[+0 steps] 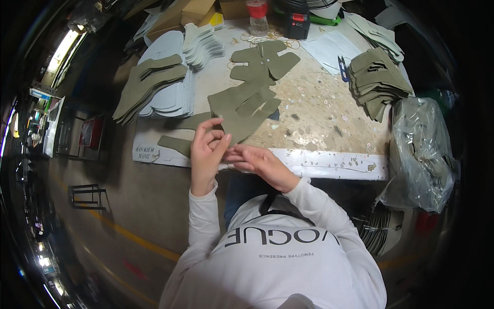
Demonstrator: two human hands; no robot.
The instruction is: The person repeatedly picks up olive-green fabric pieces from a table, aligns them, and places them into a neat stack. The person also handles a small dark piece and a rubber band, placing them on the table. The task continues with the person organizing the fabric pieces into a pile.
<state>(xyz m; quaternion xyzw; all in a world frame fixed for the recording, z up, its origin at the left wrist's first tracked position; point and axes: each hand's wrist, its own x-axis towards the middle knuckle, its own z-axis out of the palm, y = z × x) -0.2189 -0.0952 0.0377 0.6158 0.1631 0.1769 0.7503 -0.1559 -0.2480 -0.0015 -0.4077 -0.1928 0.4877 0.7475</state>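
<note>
My left hand (pixel 208 149) is raised at the table's near edge, its fingers curled and the thumb bent in toward them. My right hand (pixel 265 162) meets it from the right, with fingertips drawn together beside the left thumb. Anything between the fingers of either hand is too small or hidden to make out. Just beyond the hands lies an olive cut fabric piece (pixel 242 110) with slits, its near corner partly covered by them. Under and left of it, another olive strip-shaped piece (pixel 175 145) reaches toward the edge. Farther back are more olive pieces (pixel 265 62), overlapping.
Olive pieces (pixel 149 85) are stacked on pale ones (pixel 172 103) at left, near a wavy pale stack (pixel 202 46). At right lie blue thread snips (pixel 343 68), an olive stack (pixel 378 80) and a hanging clear plastic bag (pixel 423 154). A bottle (pixel 258 18) stands at back; scraps litter the table (pixel 329 113).
</note>
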